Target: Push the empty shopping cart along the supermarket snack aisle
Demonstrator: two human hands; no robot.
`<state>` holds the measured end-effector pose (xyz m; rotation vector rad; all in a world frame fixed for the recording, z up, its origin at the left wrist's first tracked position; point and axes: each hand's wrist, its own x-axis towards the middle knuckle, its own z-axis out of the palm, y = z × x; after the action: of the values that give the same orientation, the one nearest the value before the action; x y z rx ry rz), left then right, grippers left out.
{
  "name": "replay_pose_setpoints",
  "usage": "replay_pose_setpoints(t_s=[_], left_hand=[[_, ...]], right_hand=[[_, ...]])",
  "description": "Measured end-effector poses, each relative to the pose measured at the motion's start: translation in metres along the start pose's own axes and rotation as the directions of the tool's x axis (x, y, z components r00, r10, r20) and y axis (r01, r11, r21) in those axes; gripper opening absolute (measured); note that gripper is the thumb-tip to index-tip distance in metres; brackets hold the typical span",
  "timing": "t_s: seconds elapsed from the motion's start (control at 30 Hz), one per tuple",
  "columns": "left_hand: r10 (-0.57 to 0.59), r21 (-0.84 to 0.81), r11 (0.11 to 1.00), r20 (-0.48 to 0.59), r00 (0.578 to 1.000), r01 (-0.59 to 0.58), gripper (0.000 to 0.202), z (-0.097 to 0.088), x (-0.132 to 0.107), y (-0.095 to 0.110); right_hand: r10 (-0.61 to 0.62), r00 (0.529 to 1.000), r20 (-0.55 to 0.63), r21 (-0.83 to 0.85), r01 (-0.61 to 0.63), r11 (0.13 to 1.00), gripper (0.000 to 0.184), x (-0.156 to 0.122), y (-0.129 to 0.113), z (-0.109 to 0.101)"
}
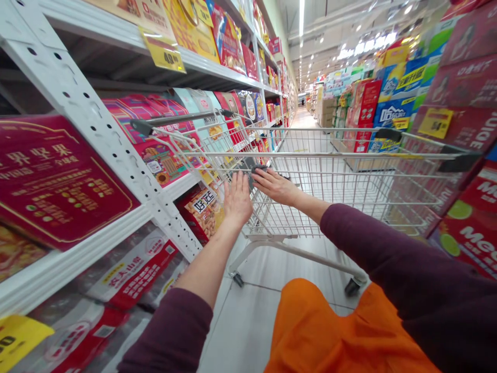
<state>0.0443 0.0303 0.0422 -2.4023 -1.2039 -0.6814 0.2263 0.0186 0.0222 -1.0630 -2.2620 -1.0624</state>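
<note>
A silver wire shopping cart (349, 181) stands in front of me in a shop aisle, its handle bar (330, 155) running across the view. My left hand (237, 199) is raised with the fingers stretched up, flat against the cart's near wire panel at its left end. My right hand (276, 186) reaches in from the right and lies with the fingers extended on a small dark grey part (250, 166) of that panel. Neither hand holds a loose item. Both arms wear purple sleeves, and an orange garment (330, 331) covers my front.
White shelving (97, 129) packed with red and pink gift boxes runs close along the left. A second bar with black ends (174, 119) juts out by that shelf. Stacked cartons (458, 103) line the right. The tiled aisle floor (248, 311) runs ahead.
</note>
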Motion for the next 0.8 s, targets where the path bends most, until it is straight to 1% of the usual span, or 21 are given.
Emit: replay_pose_setpoints(t_s=[0.1, 0.23, 0.3, 0.37, 0.43, 0.5, 0.57, 0.67, 0.8], left_hand=[[0.005, 0.043, 0.999, 0.025, 1.0, -0.006, 0.066, 0.003, -0.007, -0.002], [0.032, 0.07, 0.997, 0.065, 0.997, -0.036, 0.066, -0.002, -0.01, 0.002], [0.039, 0.064, 0.997, 0.061, 0.997, -0.043, 0.066, -0.005, -0.009, 0.004], [0.027, 0.053, 0.998, 0.043, 0.999, -0.029, 0.067, -0.008, -0.006, 0.007], [0.005, 0.041, 0.999, 0.03, 1.0, -0.007, 0.068, -0.01, -0.002, 0.009], [-0.014, 0.024, 1.0, 0.028, 1.0, 0.014, 0.07, -0.011, 0.004, 0.011], [-0.022, 0.002, 1.0, 0.02, 1.0, 0.022, 0.073, -0.01, 0.009, 0.015], [0.002, -0.026, 1.0, 0.016, 1.0, -0.002, 0.072, -0.008, 0.013, 0.023], [0.033, -0.029, 0.999, 0.08, 0.996, -0.031, 0.069, -0.003, 0.011, 0.031]], right_hand=[[-0.045, 0.997, 0.061, 0.027, 0.043, 0.999, 0.035, -0.011, -0.007, 0.002], [-0.057, 0.989, 0.137, 0.077, 0.046, 0.996, 0.032, -0.036, -0.021, 0.007], [-0.049, 0.989, 0.142, 0.089, 0.036, 0.995, 0.034, -0.041, -0.022, 0.002], [-0.012, 0.995, 0.103, 0.091, 0.002, 0.996, 0.04, -0.037, -0.015, -0.008], [0.068, 0.997, 0.03, 0.091, -0.071, 0.993, 0.047, -0.025, -0.001, -0.022], [0.157, 0.987, -0.031, 0.113, -0.152, 0.982, 0.051, -0.013, 0.015, -0.033], [0.185, 0.982, -0.039, 0.137, -0.178, 0.974, 0.051, -0.006, 0.026, -0.036], [0.171, 0.985, 0.006, 0.161, -0.17, 0.972, 0.047, -0.011, 0.025, -0.026], [0.153, 0.987, 0.048, 0.149, -0.159, 0.976, 0.045, -0.034, 0.006, -0.005]])
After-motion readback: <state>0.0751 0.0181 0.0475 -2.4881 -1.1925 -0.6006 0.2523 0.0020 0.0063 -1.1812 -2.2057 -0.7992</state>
